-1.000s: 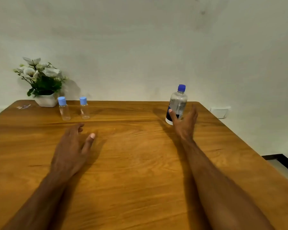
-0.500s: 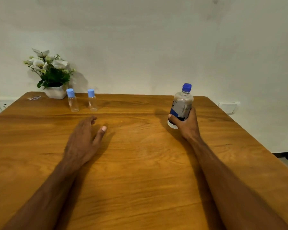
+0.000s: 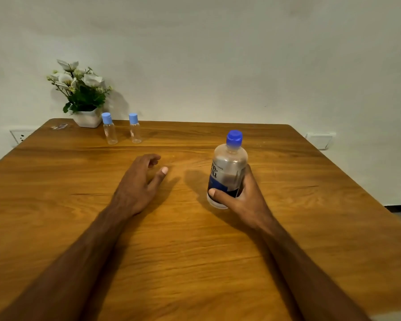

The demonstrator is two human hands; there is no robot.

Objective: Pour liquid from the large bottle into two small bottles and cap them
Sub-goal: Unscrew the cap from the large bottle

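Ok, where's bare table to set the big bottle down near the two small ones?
Bare wood lies between the open left hand and the two small clear blue-capped bottles, and to their right along the far edge of the wooden table. It is crowded only at the far left corner, by the white flower pot. The right hand grips the large clear blue-capped bottle.

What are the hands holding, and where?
The right hand grips the large clear blue-capped plastic bottle around its lower body; the left hand holds nothing.
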